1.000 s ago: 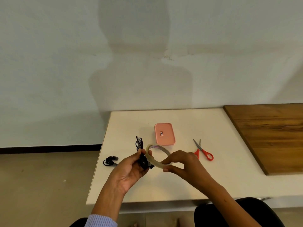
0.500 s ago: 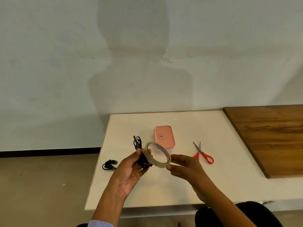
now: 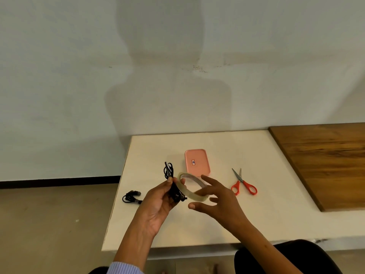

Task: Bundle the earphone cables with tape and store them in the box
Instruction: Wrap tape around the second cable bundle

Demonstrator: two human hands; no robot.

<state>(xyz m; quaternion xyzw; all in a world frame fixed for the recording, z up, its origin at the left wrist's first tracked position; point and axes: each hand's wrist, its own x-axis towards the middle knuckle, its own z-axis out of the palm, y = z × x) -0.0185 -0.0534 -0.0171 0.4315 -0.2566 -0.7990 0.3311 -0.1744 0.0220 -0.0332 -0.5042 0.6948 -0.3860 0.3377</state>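
Note:
My left hand [image 3: 158,202] grips a folded black earphone cable [image 3: 168,171] that sticks up above the thumb, and it also pinches the near-left rim of a clear tape roll [image 3: 184,191]. My right hand [image 3: 217,202] is beside the roll with fingers spread and straight, fingertips touching its right side. The pink box [image 3: 196,162] sits with its lid on, just behind the roll. A second coiled black earphone [image 3: 131,196] lies at the table's left edge.
Red-handled scissors [image 3: 244,183] lie to the right of my right hand on the white table [image 3: 266,220]. A brown wooden board [image 3: 325,165] covers the table's right part. The wall stands right behind, and the floor drops away at the left.
My right hand has let go of its pinch on the tape roll and spread its fingers. The roll has tipped flatter while my left hand keeps hold of it and the cable.

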